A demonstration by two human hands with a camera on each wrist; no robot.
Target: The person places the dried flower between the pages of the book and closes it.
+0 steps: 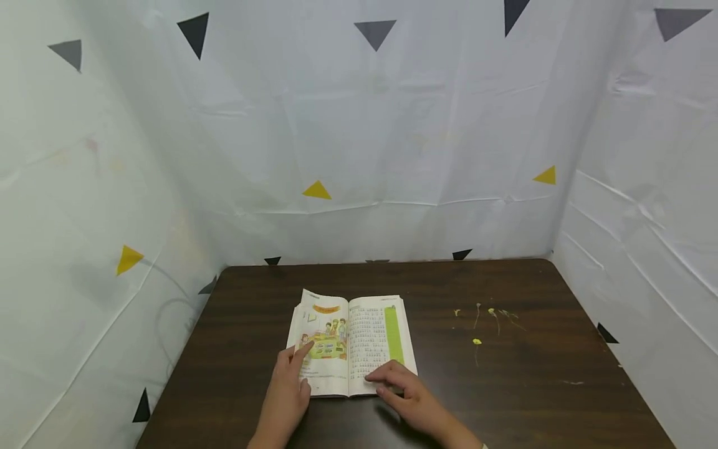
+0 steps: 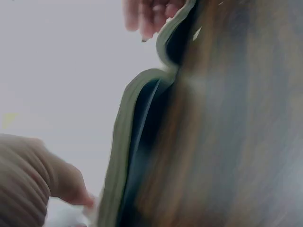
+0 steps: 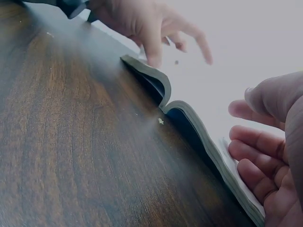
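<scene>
An open book (image 1: 364, 349) lies on the dark wooden table, its left page carrying a colour picture (image 1: 328, 340) and its right page rows of text beside a green strip (image 1: 394, 333). My left hand (image 1: 285, 396) rests at the left page's lower outer edge, index finger stretched onto the picture and thumb near the bottom edge. Over the lower right corner of the other page is my right hand (image 1: 409, 399), fingers loosely bent with nothing between them. From the right wrist, the book's thick page edges (image 3: 203, 137) arch up on both sides of the spine.
Small yellow flowers with thin stems (image 1: 477, 342) and other wilted sprigs (image 1: 509, 315) lie on the table (image 1: 533, 386) to the right of the book. A white sheet (image 1: 392, 143) with black, grey and yellow triangles hangs behind and along both sides.
</scene>
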